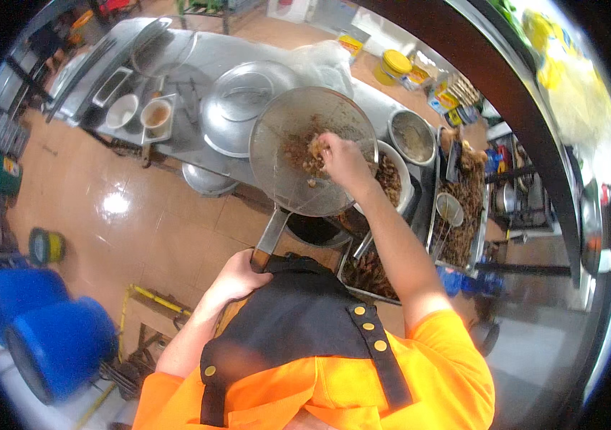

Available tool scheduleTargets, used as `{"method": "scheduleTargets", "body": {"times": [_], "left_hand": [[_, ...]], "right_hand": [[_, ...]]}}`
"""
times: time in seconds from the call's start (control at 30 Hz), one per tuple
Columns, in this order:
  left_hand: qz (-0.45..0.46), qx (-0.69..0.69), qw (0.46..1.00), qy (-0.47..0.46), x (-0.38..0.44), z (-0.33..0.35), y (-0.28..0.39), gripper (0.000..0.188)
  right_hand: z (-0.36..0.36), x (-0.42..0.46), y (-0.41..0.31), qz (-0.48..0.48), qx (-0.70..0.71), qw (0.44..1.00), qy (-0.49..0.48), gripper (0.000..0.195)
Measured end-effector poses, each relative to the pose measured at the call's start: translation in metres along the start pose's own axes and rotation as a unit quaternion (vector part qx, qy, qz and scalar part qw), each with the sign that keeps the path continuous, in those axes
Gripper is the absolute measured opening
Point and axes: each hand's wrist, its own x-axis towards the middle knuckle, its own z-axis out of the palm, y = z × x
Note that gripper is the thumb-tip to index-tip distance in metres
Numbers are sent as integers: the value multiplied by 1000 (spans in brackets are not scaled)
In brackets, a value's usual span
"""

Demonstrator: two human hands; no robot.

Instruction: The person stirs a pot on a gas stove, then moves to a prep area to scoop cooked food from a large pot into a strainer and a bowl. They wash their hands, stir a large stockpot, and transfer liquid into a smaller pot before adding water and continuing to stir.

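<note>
My left hand [241, 275] grips the wooden handle [260, 260] of a large round wire-mesh strainer [278, 183], which hangs over the edge of the metal table. Inside it, small brown food pieces [295, 148] lie in a loose heap near the middle. My right hand [344, 161] reaches over the strainer's right rim, its fingers pinched on some of the tan-brown pieces. A white bowl [405, 180] of similar brown pieces sits partly beneath the strainer and my right forearm. Beside that bowl stands a metal pot [413, 137] with pale contents.
A large lidded aluminium pot [249, 105] stands on the steel table [192, 45] behind the strainer. Trays of brown food [458, 236] [372, 271] lie at right, one holding a small skimmer [449, 209]. Blue barrels [63, 344] stand on the floor at left.
</note>
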Motion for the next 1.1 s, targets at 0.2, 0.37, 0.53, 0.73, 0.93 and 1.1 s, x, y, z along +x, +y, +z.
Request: {"method": "scheduleTargets", "body": {"times": [0.2, 0.37, 0.53, 0.73, 0.93, 1.1], "left_hand": [[4, -10, 1000, -28, 16, 7, -13, 30], [-7, 12, 999, -47, 14, 7, 13, 28], [-13, -21, 999, -48, 14, 8, 13, 28], [-12, -17, 999, -46, 17, 9, 6, 29], [9, -22, 999, -41, 18, 12, 4, 24], [-17, 0, 999, -44, 18, 11, 1, 22]], "right_hand": [[-45, 9, -15, -11, -7, 1000, -2, 28], [-47, 13, 3, -25, 76, 997, 21, 29], [-65, 14, -9, 16, -23, 1000, -4, 30], [-37, 2, 14, -47, -41, 998, -1, 27], [20, -14, -15, -97, -79, 992, -20, 21], [30, -13, 17, -34, 19, 999, -3, 12]]}}
